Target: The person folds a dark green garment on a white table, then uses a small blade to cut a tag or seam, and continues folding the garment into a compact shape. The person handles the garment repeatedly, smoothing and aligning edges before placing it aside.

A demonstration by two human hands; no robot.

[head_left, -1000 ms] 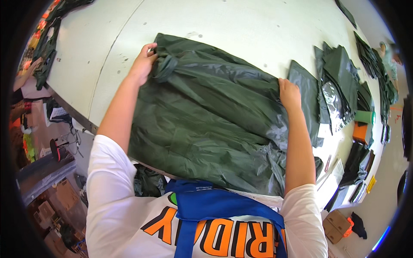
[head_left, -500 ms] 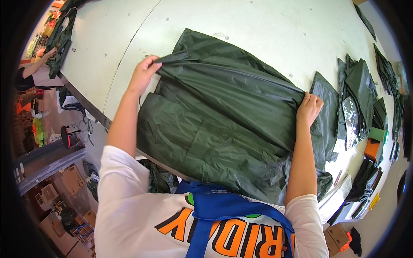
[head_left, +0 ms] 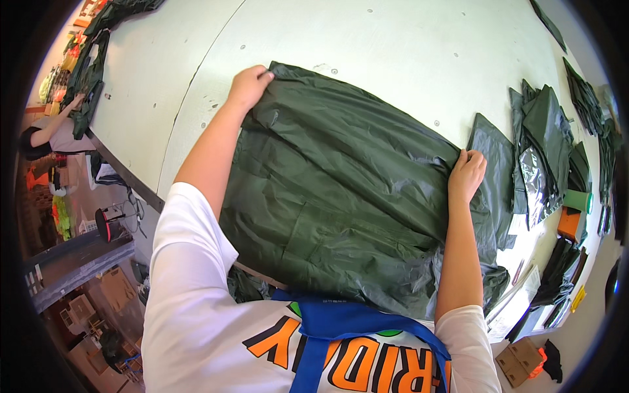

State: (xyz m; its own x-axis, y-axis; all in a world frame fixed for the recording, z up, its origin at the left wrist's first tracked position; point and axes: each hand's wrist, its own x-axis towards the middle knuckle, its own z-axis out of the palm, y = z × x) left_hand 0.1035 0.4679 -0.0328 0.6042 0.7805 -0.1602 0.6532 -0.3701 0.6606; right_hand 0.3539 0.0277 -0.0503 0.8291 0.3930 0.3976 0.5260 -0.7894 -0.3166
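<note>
A dark green coated garment (head_left: 341, 164) is spread over the near part of the pale table, its near edge against my apron. My left hand (head_left: 252, 86) pinches its far left corner. At the far right corner, my right hand (head_left: 467, 173) grips the edge between thumb and curled fingers. The far edge runs fairly straight between the two hands. Creases cross the cloth, and a rectangular panel like a pocket shows in its lower middle. Which garment it is, I cannot tell.
Another green piece (head_left: 491, 147) lies just right of my right hand. Further right are folded green garments (head_left: 547, 131), a clear plastic bag (head_left: 532, 187), a green roll (head_left: 577, 201) and an orange box (head_left: 571, 224). A co-worker (head_left: 56, 134) handles green cloth at the far left.
My left hand has moved up and to the right with its corner. The flap folded over at the far side is now laid flat, and the far edge is straighter. My right hand shifted slightly nearer.
</note>
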